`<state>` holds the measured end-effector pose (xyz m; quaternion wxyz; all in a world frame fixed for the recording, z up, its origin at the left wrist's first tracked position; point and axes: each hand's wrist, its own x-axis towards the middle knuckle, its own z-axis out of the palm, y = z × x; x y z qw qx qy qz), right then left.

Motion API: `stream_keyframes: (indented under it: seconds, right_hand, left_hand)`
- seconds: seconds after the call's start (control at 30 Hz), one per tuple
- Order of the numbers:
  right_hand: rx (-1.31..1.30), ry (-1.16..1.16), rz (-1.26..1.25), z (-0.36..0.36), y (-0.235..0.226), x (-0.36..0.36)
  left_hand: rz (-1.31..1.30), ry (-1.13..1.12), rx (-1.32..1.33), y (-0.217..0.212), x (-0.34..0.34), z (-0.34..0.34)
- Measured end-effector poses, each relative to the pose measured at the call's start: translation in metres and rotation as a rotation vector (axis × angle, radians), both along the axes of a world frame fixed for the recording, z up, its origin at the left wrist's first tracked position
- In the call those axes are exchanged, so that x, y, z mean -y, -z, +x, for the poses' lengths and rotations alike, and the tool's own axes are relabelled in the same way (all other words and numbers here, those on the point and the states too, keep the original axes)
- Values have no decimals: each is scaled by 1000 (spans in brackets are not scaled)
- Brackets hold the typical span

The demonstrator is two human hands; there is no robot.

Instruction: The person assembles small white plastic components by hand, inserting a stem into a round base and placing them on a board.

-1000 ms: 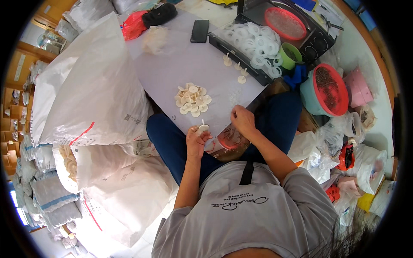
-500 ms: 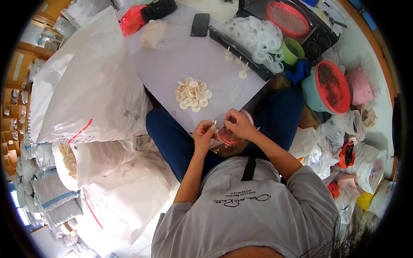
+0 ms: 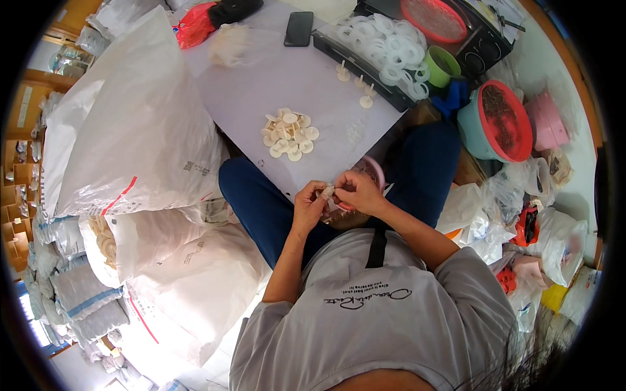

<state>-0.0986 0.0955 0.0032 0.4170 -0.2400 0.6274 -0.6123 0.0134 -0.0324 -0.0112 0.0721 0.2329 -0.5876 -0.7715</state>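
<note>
My left hand (image 3: pixel 309 203) and my right hand (image 3: pixel 355 190) meet over my lap, fingertips pinched together on a small pale plastic piece (image 3: pixel 327 191). A pink bowl (image 3: pixel 373 171) sits in my lap just behind the right hand, mostly hidden by it. A heap of cream round plastic discs (image 3: pixel 289 133) lies on the grey board (image 3: pixel 261 85) ahead of my knees. A few more pale pegs (image 3: pixel 357 83) stand farther back on the board.
Big white sacks (image 3: pixel 130 130) crowd my left side. A black tray of white rings (image 3: pixel 385 49), a green cup (image 3: pixel 441 65), a black phone (image 3: pixel 299 28) and a teal basin with a red lid (image 3: pixel 497 120) lie ahead and right. Plastic bags (image 3: pixel 521 215) pile at right.
My right hand came down from above the bowl to join the left. Both hands now press together on the small piece, closer to my body.
</note>
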Motion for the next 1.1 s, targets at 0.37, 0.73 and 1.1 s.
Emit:
stream_keyframes:
  seconds: [0.37,0.73,1.1]
  right_hand:
    - [-48,66,33,11,-3,-2]
    - [-216,13,87,12,-5,-6]
    - [411,-164,-41,8,2,-10]
  left_hand:
    - [-23,-18,-2,1,-5,6]
    - [-326,91,-61,-1,3,7]
    - [349,109,-39,-9,5,16]
